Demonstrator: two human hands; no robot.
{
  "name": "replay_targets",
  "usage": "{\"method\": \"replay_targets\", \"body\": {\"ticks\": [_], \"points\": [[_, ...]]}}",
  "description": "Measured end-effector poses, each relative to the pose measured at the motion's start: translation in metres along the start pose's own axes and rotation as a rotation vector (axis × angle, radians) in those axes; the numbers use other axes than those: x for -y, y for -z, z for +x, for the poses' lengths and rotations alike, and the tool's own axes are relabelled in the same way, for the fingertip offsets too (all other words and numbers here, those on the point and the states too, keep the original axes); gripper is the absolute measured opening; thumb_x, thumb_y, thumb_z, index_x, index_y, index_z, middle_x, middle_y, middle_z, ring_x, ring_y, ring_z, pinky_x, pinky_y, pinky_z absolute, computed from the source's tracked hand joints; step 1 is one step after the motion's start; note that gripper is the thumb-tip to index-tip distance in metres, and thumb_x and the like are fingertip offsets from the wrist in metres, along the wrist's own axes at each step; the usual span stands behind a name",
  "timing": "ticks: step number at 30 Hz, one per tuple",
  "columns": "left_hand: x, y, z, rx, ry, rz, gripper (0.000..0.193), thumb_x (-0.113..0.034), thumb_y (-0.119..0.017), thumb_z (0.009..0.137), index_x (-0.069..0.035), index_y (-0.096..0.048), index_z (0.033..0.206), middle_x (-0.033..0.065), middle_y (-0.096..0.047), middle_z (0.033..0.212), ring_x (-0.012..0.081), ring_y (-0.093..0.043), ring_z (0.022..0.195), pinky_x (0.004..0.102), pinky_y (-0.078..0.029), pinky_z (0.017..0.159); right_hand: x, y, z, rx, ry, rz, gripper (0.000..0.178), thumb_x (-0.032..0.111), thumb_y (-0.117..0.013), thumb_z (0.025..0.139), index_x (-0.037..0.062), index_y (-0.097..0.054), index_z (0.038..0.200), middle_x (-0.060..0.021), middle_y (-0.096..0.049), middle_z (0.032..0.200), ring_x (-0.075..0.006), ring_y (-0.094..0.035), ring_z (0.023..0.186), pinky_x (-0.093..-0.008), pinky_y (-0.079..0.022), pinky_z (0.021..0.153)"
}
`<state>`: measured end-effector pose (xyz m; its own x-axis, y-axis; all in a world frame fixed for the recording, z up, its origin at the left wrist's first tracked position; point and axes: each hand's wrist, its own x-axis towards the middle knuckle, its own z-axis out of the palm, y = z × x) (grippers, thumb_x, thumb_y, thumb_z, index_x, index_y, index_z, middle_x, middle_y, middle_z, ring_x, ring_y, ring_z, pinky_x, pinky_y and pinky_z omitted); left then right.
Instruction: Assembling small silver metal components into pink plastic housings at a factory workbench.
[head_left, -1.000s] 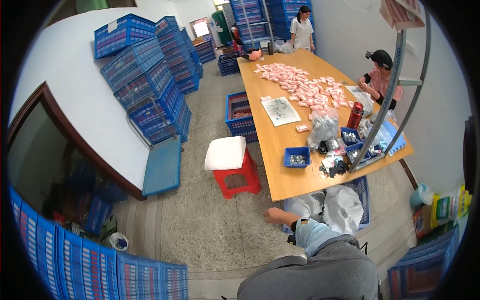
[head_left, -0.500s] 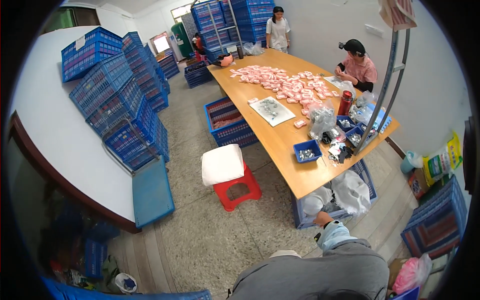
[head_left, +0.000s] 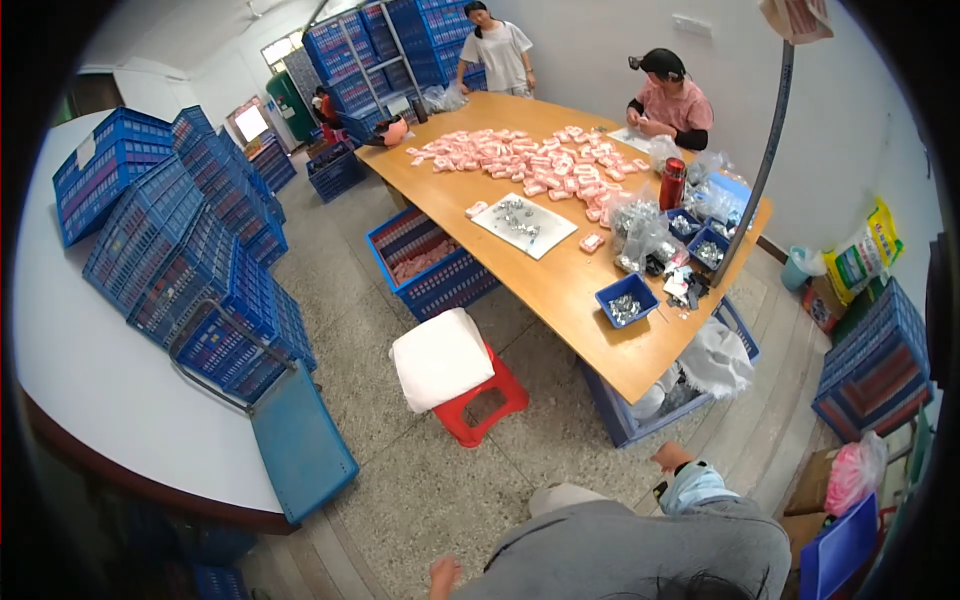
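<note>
My right hand (head_left: 672, 457), in a light blue sleeve cover, hangs over the floor just in front of the blue crate (head_left: 622, 425) under the table's near end. Its fingers look loosely apart, with nothing seen in them. White sacking (head_left: 715, 362) bulges out of that crate. Low at the bottom edge, my left hand (head_left: 445, 574) shows only in part, fingers apart and no object visible in it. Nearest ahead of me is a red plastic stool (head_left: 480, 408) with a white cushion (head_left: 443, 358) on top.
On the wooden table (head_left: 560, 310) lie many pink-and-white pieces (head_left: 540, 160), a white board (head_left: 522, 226) with small metal parts, and a blue bin (head_left: 626, 300). Stacked blue crates (head_left: 160, 260) and a blue trolley (head_left: 300, 440) line the left. Two people (head_left: 675, 105) (head_left: 497, 50) are across the table.
My right hand has come away from the crate under the table. My left hand has entered at the bottom edge. The view has turned, shifting the table leftward. The standing person's arms have spread outward.
</note>
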<state>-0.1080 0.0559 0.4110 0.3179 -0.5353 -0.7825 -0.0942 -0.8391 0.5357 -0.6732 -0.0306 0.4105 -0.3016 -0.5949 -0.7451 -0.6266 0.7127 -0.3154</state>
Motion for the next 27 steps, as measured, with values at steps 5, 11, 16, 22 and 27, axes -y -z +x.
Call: {"method": "replay_targets", "body": {"ticks": [5, 11, 16, 22, 27], "points": [[-0.027, 0.014, 0.06, 0.176, -0.133, 0.31, 0.034, -0.033, -0.049, 0.082, 0.0, -0.056, 0.084, 0.0134, -0.059, 0.084, 0.0221, -0.058, 0.071, 0.0367, -0.046, 0.061, 0.054, -0.006, 0.055, -0.101, 0.215, -0.14, 0.031, 0.029, -0.058, 0.073, -0.0011, -0.063, 0.077, -0.0119, -0.062, 0.065, -0.0218, -0.06, 0.056, -0.0336, -0.047, 0.053], [-0.047, 0.031, 0.151, 0.264, -0.175, 0.754, 0.026, -0.027, -0.05, 0.081, -0.001, -0.057, 0.082, 0.0127, -0.058, 0.078, 0.022, -0.057, 0.066, 0.0362, -0.045, 0.058, 0.155, 0.013, 0.059, -0.107, 0.367, -0.006, 0.031, 0.031, -0.061, 0.07, 0.0052, -0.063, 0.088, -0.0126, -0.062, 0.069, -0.0249, -0.06, 0.064, -0.0357, -0.047, 0.058], [-0.094, 0.078, 0.241, 0.305, -0.232, 1.143, 0.02, -0.022, -0.05, 0.08, -0.003, -0.057, 0.081, 0.0121, -0.058, 0.072, 0.0219, -0.057, 0.062, 0.0357, -0.044, 0.055, 0.142, -0.012, 0.08, -0.256, 0.331, -0.014, 0.025, 0.031, -0.061, 0.066, 0.0073, -0.064, 0.076, -0.0131, -0.062, 0.073, -0.0311, -0.058, 0.072, -0.0378, -0.046, 0.066], [-0.181, 0.106, 0.312, 0.347, -0.564, 1.557, 0.016, -0.018, -0.05, 0.078, -0.004, -0.057, 0.075, 0.012, -0.056, 0.064, 0.0216, -0.055, 0.056, 0.0366, -0.043, 0.051, 0.091, -0.041, 0.016, -0.192, -0.27, 0.325, 0.028, 0.023, -0.062, 0.069, -0.0044, -0.061, 0.074, -0.0142, -0.061, 0.063, -0.0224, -0.06, 0.051, -0.0334, -0.047, 0.047], [-0.358, 0.051, 0.3, 0.22, -0.361, 0.763, 0.036, -0.036, -0.05, 0.081, -0.001, -0.056, 0.077, 0.0093, -0.058, 0.067, 0.0209, -0.054, 0.054, 0.0364, -0.042, 0.049, 0.111, -0.057, -0.014, -0.299, -0.405, 0.636, 0.02, 0.019, -0.063, 0.07, -0.0005, -0.06, 0.074, -0.0083, -0.058, 0.063, -0.0197, -0.06, 0.055, -0.0299, -0.047, 0.046]]}}
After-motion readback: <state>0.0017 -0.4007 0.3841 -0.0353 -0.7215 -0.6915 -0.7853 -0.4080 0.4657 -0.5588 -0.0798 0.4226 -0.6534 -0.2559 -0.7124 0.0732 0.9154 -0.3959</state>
